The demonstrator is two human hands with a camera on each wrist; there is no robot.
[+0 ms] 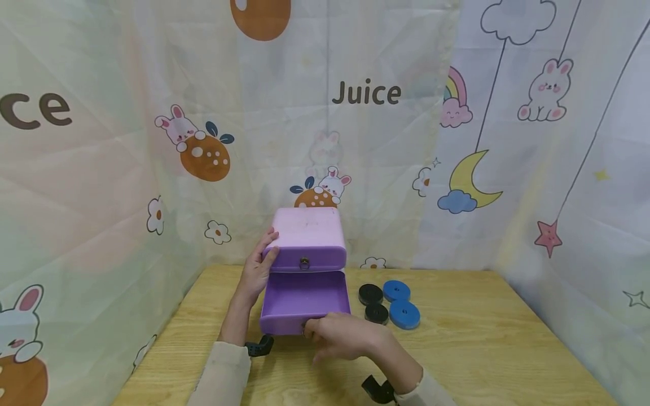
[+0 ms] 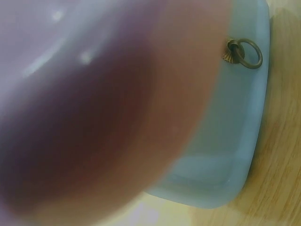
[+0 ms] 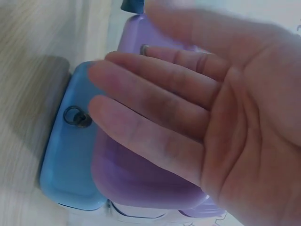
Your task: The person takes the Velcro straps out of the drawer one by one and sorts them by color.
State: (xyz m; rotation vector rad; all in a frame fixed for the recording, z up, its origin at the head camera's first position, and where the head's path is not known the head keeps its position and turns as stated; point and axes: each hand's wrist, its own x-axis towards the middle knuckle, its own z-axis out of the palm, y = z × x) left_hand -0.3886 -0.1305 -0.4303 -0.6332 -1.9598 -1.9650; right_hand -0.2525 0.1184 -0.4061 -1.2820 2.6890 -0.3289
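Wooden tabletop [image 1: 472, 332] bears a drawer box [image 1: 307, 228]. The left hand [image 1: 255, 273] braces its left side, fingers extended; the right hand [image 1: 342, 336] touches the front of the pulled-out purple drawer [image 1: 281, 326], grip unclear. Drawer-pulling seems in hand; next calls for steady bracing.

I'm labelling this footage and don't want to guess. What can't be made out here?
- Ring pull of the open purple drawer: head view, mostly covered by the right hand.
- Blue bottom drawer: head view, hidden by the open purple drawer; left wrist view, partly covered by the blurred left hand.
- Nearer blue disc's centre details: head view, too small.
- Dark teal object: right wrist view, cut by top edge.
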